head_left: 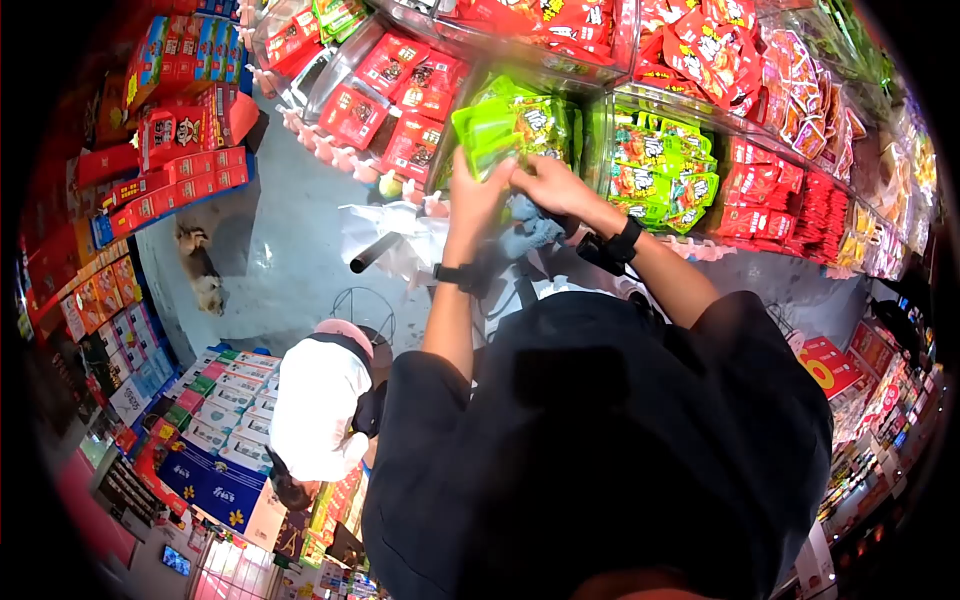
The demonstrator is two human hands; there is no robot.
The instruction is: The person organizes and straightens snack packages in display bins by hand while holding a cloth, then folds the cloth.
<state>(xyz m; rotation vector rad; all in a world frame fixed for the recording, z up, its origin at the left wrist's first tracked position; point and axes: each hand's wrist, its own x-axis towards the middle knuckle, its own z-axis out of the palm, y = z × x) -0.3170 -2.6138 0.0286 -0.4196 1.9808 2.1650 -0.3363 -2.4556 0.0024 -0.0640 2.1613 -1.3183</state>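
Note:
Bright green snack packets (pixel 487 137), slightly blurred, are gripped in my left hand (pixel 478 190) at the front edge of a clear bin. Beside it, my right hand (pixel 552 187) has its fingers bent together close to the left fingertips and the packets' lower edge. What those fingers hold, if anything, is hidden. More green snack packets (pixel 545 125) fill the bin just beyond both hands. Below the right hand is a blue-grey cloth-like thing (pixel 530 228).
Bins of red snack packets (pixel 410 85) flank the green ones, with another green-packet bin (pixel 660 165) to the right. A dark tube end (pixel 375 253) juts out near my left forearm. A person in white (pixel 320 405) is behind on the left; a small animal (pixel 203 270) lies on the floor.

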